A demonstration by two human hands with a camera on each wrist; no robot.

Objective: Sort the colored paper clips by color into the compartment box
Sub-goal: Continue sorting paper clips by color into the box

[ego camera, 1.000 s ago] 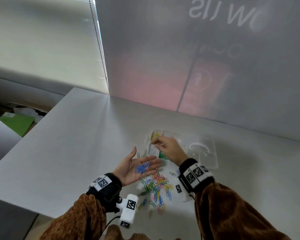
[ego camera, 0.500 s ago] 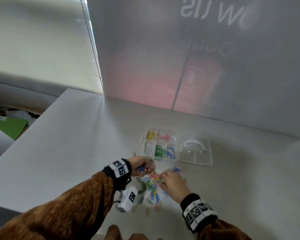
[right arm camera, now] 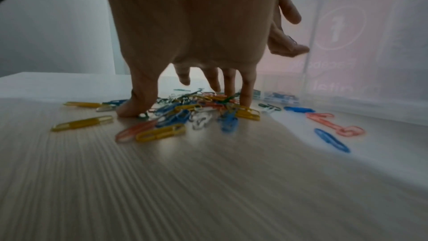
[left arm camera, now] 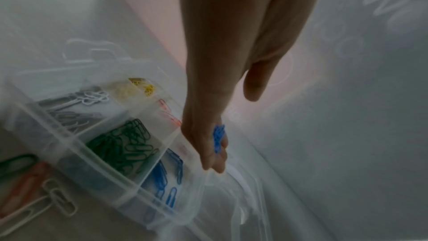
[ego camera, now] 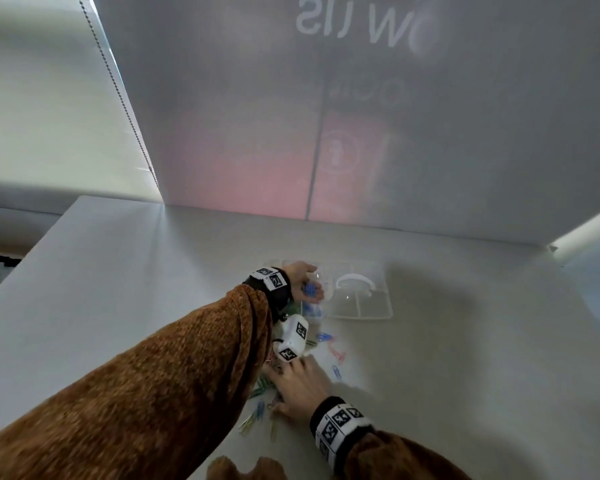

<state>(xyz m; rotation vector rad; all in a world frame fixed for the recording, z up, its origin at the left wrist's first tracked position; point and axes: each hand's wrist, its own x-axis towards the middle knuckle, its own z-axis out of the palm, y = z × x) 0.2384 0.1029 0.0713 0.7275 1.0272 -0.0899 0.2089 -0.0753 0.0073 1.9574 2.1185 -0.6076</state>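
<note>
My left hand (ego camera: 307, 285) hovers over the clear compartment box (left arm camera: 69, 141), fingers cupped around a bunch of blue paper clips (left arm camera: 219, 137). It is tilted above the blue compartment (left arm camera: 164, 173). Green clips (left arm camera: 125, 144), white ones (left arm camera: 78, 101), yellow ones (left arm camera: 144, 86) and pink ones (left arm camera: 170, 112) lie in separate compartments. My right hand (right arm camera: 192, 98) stands spread on the mixed pile of clips (right arm camera: 183, 116) near the table's front. Its fingertips (right arm camera: 245, 98) and thumb touch the clips and grip nothing. In the head view my left arm hides most of the box.
The box's clear lid (ego camera: 361, 303) lies open flat to the right. A few clips lie apart on the wooden table (right arm camera: 208, 190): a pink pair (right arm camera: 336, 124) and a blue one (right arm camera: 331, 140). A translucent wall (ego camera: 361, 150) stands close behind the box.
My left hand closed on the blue clips and carried them from beside the pile up over the box. The right hand came back from the box and settled on the pile.
</note>
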